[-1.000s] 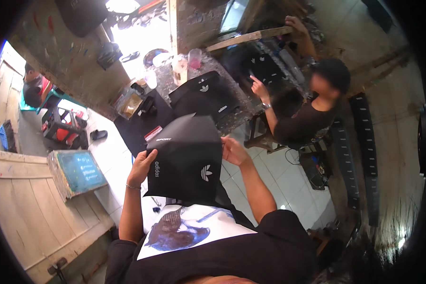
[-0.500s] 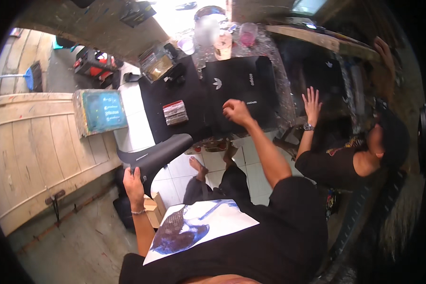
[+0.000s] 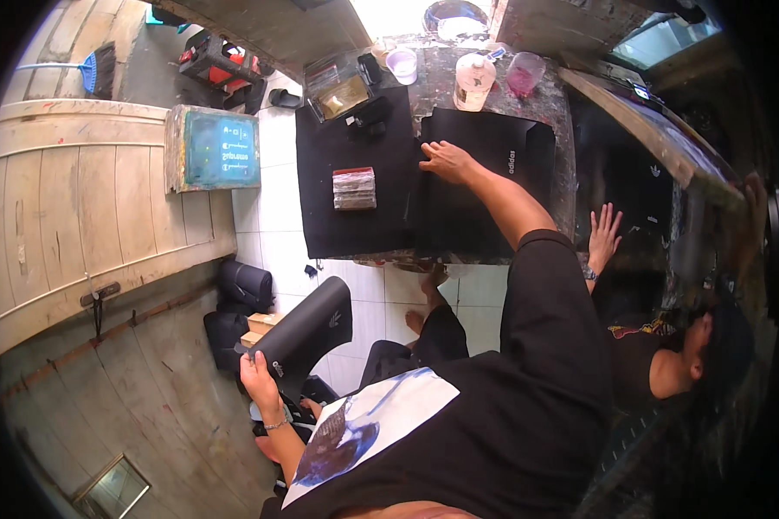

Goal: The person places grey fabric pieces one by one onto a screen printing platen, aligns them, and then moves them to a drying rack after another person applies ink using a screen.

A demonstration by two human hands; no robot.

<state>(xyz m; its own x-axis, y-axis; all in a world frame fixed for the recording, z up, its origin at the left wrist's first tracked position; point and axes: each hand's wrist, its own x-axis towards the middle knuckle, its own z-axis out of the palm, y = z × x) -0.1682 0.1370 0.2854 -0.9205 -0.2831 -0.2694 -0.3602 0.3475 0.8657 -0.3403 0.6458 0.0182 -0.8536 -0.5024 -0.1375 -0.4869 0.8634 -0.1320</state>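
Observation:
My left hand (image 3: pixel 258 377) grips the lower end of a curved, flexible black sheet (image 3: pixel 305 326) with white print. It hangs clear of the table, over the floor on my left. My right hand (image 3: pixel 448 163) is at the far left edge of another black printed sheet (image 3: pixel 493 208) lying flat on the worktable. Its fingers are curled down at that edge and appear to pinch it; the fingertips are partly hidden. Left of it, a small stack of plastic-wrapped pieces (image 3: pixel 355 189) rests on a plain black sheet (image 3: pixel 320 229).
Cups and a tub (image 3: pixel 474 82) stand at the table's far end, beside a clear box (image 3: pixel 339 97). At right, a co-worker's hand (image 3: pixel 604 233) lies spread on another printed sheet. A framed screen (image 3: pixel 212 149) leans over the wooden panel at left.
My left hand has drawn its sheet back from the table's near edge. My right hand has moved from above the flat sheet to its left edge. The view has shifted too.

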